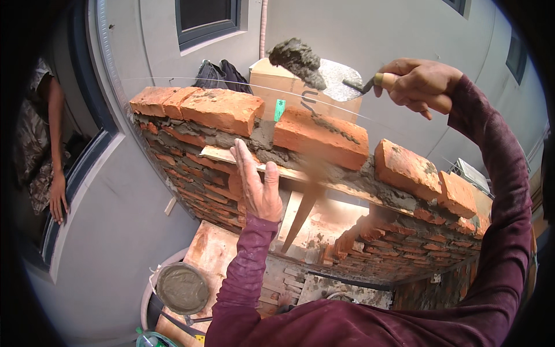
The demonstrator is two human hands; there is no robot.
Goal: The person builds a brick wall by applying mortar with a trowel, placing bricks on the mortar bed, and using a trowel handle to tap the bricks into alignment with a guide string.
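My right hand point(417, 87) is wrapped around the wooden handle of a trowel point(341, 80), raised above the far side of the brick wall. A thick lump of wet grey mortar point(295, 58) sits on its blade, partly overhanging. My left hand point(257, 184) is open, fingers stretched upward, by a thin wooden board point(217, 154) beneath the top course. An orange brick point(321, 137) lies in the middle of that course, streaked with mortar. To its left is another brick point(222, 109), with mortar showing in the gap between. Further right rests a third brick point(407, 168).
A taut string point(173, 78) runs along the wall's far side. Behind stand a cardboard box point(266, 80) and dark bags point(222, 76). Below left, a bucket of mortar point(182, 288) sits near wooden planks point(211, 246). At far left another person's hand point(58, 194) touches a window frame.
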